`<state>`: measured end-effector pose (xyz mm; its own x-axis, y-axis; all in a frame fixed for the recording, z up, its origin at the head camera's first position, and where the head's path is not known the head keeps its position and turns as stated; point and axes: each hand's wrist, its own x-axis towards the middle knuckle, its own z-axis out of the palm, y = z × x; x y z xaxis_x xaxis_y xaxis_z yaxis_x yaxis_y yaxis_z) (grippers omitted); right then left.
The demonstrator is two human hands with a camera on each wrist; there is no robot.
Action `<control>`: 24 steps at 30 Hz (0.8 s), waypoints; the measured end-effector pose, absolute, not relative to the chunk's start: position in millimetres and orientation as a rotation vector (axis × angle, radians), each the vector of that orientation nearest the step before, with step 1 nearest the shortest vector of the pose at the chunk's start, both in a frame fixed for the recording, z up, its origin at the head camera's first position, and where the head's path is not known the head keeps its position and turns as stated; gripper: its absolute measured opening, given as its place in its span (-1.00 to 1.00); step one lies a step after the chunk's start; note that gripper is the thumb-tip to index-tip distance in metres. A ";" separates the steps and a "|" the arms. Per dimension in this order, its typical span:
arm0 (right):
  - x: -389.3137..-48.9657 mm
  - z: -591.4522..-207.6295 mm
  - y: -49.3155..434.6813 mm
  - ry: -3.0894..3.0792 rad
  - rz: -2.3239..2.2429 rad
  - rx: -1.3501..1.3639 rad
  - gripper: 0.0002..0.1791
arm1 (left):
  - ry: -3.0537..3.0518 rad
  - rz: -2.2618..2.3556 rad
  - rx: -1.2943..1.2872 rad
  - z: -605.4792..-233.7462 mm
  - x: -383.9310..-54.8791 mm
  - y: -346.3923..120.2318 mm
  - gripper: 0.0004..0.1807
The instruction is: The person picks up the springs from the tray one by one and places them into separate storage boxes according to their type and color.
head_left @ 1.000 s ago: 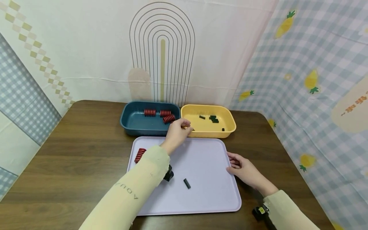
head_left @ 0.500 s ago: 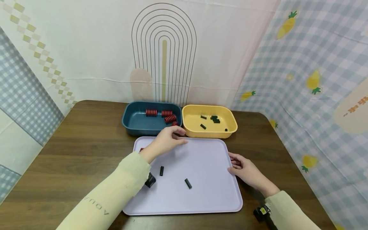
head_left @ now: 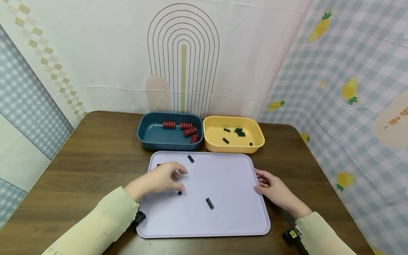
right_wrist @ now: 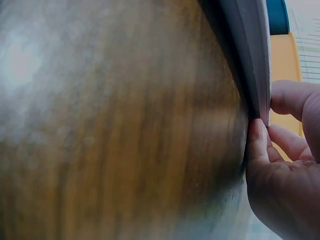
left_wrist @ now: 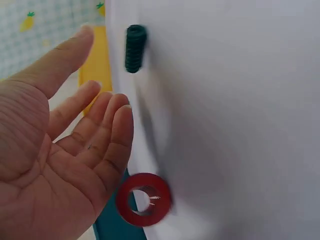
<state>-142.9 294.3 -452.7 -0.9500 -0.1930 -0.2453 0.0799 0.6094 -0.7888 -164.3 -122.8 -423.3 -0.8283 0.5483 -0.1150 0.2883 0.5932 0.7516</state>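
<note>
My left hand [head_left: 164, 179] is over the left part of the lilac tray [head_left: 236, 216], fingers spread apart with nothing between them. In the head view its thumb partly covers a dark green coil spring [head_left: 180, 193]. The left wrist view shows a green spring [left_wrist: 135, 49] beyond the fingers and a red spring [left_wrist: 143, 200] seen end-on. Most of that red spring [head_left: 158, 164] is hidden behind the hand in the head view. Other dark springs lie at the tray's far edge [head_left: 190, 158] and near its middle [head_left: 209, 203]. My right hand [head_left: 275, 193] pinches the tray's right rim.
Behind the tray, a blue bin [head_left: 149, 145] holds several red springs [head_left: 169, 125]. Touching its right side, a yellow bin [head_left: 220, 148] holds several dark green springs [head_left: 240, 132]. All stand on a brown wooden table [head_left: 79, 159], with patterned cloth behind.
My left hand has moved from the yellow bin's near left corner back and left over the tray. The spring at the tray's far edge is uncovered. The right hand stays at the rim.
</note>
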 end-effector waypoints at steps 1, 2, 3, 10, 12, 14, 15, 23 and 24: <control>-142.8 -452.7 294.3 2.533 -1.261 -0.090 -0.28 | 2.494 1.079 0.688 -425.1 -162.3 -124.2 -0.51; -142.5 -452.7 294.3 2.533 -1.259 -0.090 -0.28 | 2.497 1.071 0.700 -426.5 -160.8 -124.9 -0.52; -142.5 -452.7 294.3 2.533 -1.260 -0.088 -0.28 | 2.501 1.062 0.709 -427.4 -159.6 -125.4 -0.52; -142.8 -455.3 294.2 2.532 -1.264 -0.088 -0.29 | 2.514 0.963 0.736 -429.7 -156.5 -125.6 -0.57; -142.9 -455.0 293.8 2.528 -1.270 -0.088 -0.29 | 2.515 0.950 0.732 -429.3 -155.9 -125.5 -0.59; -143.1 -454.8 293.8 2.527 -1.273 -0.088 -0.29 | 2.512 0.946 0.736 -428.4 -155.5 -125.1 -0.61; -143.2 -454.7 293.9 2.526 -1.273 -0.087 -0.29 | 2.509 0.946 0.739 -428.2 -155.5 -125.0 -0.62; -143.8 -455.0 296.2 2.530 -1.268 -0.085 -0.28 | 2.513 0.943 0.767 -427.9 -155.6 -124.3 -0.71; -143.8 -455.1 296.4 2.529 -1.270 -0.091 -0.28 | 2.515 0.940 0.772 -428.2 -155.6 -124.2 -0.71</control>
<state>-143.8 296.4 -455.1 -0.9503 -0.1928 -0.2444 0.0809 0.6050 -0.7921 -155.6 -124.2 -428.2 -0.7920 0.5974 -0.1259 0.3683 0.6320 0.6819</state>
